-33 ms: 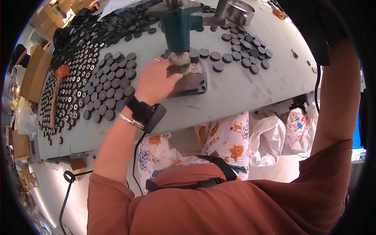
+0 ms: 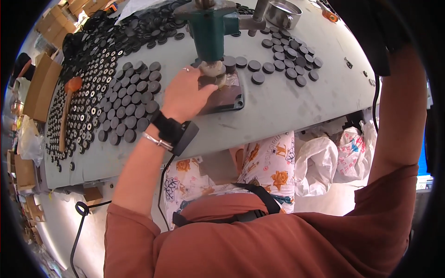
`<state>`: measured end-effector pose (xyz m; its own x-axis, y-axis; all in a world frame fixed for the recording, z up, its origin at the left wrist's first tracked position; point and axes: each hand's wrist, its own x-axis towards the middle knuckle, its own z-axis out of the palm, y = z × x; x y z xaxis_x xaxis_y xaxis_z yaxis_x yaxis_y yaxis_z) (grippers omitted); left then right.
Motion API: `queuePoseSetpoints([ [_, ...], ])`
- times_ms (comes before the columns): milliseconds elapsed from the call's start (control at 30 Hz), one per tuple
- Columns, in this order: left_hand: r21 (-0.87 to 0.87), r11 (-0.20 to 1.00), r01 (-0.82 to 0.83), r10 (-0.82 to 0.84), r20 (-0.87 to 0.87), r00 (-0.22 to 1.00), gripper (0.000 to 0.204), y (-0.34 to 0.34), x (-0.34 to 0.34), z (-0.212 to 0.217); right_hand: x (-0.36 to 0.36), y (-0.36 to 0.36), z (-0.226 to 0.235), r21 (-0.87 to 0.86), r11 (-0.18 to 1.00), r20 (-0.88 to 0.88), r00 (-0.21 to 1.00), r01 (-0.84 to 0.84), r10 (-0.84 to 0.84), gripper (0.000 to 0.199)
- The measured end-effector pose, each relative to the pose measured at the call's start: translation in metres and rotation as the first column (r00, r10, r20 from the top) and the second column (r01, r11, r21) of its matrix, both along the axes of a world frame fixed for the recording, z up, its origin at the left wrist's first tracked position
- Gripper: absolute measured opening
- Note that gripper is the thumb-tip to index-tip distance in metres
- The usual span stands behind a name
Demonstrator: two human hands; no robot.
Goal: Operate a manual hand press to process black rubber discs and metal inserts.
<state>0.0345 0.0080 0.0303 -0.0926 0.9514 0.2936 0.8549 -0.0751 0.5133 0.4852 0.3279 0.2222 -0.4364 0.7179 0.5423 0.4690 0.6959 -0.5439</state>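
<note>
My left hand (image 2: 187, 92) reaches to the base of a green hand press (image 2: 209, 39), its thumb and fingers closed around a dark round cap (image 2: 204, 81). The cap sits under the press's pale, translucent tip (image 2: 212, 69), partly hidden by my fingers. Below lies the press's dark base plate (image 2: 232, 98). Just behind and right of the tip stands a grey round cap (image 2: 229, 62). My right arm is raised along the right side, and its hand is out of sight beyond the dark upper rim.
Grey caps (image 2: 131, 109) stand packed left of the press, beside rows of ringed black pieces (image 2: 95, 111) and an orange-headed mallet (image 2: 67, 109). More caps (image 2: 290, 53) lie to the right, near a metal pot (image 2: 282, 15). White sacks (image 2: 317, 164) sit below the table edge.
My left hand has shifted very slightly at the press, with the thumb a little higher. Everything else looks the same.
</note>
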Motion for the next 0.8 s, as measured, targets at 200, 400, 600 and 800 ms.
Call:
queuePoseSetpoints([
  [200, 0.066, 0.99, -0.126, 0.124, 0.036, 0.992, 0.048, 0.015, 0.007, -0.011, 0.02, 0.024, -0.009, -0.016, 1.0, -0.011, 1.0, -0.005, 0.005, 0.013],
  [400, 0.117, 0.985, -0.123, 0.099, 0.192, 0.976, 0.054, 0.023, 0.015, -0.019, -0.057, -0.128, -0.003, 0.006, 0.999, -0.001, 0.999, 0.036, -0.036, 0.014],
  [600, 0.113, 0.975, -0.19, 0.171, 0.16, 0.972, 0.048, 0.018, 0.009, -0.023, -0.162, -0.283, -0.014, 0.011, 0.999, -0.01, 0.999, 0.031, -0.031, 0.016],
  [800, 0.099, 0.984, -0.151, 0.129, 0.196, 0.972, 0.048, 0.022, 0.006, -0.032, -0.214, -0.324, -0.016, 0.029, 0.998, -0.003, 0.998, 0.056, -0.056, 0.018],
])
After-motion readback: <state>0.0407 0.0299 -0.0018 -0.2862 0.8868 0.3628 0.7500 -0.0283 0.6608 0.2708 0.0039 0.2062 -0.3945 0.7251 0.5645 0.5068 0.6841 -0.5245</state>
